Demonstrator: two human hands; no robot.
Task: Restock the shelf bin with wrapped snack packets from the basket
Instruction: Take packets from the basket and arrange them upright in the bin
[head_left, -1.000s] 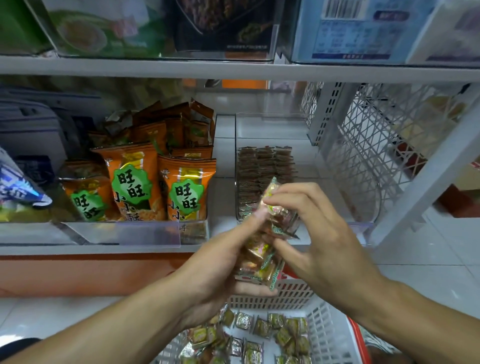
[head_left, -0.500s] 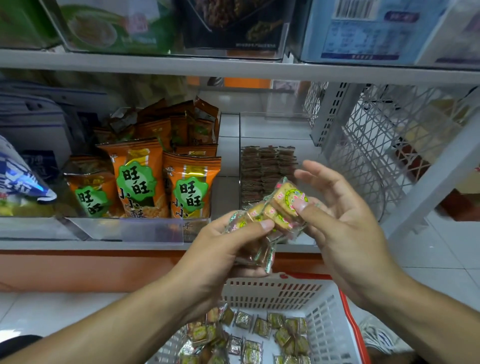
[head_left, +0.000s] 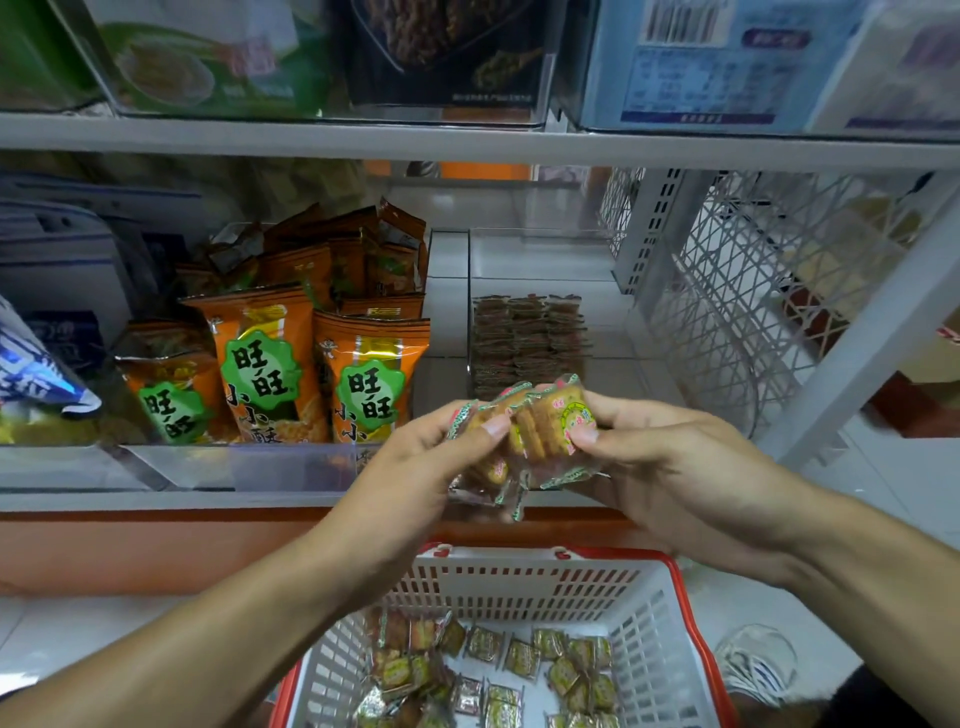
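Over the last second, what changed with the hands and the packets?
The right hand opened, then took hold again: it now grips the packets from the right while the left hand pinches them from the left. The stack turned from upright to sideways. Basket and bin stayed put.

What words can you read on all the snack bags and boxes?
"旺旺" in a green badge, with "小小酥" beneath: tall orange bag.
"旺旺" and "小小": orange bag to its right.
"旺旺": shorter orange bag at the left.
Barcode and table on the blue box on the upper shelf: too blurred to read.
Print on the wrapped snack packets held in both hands: too small to read.
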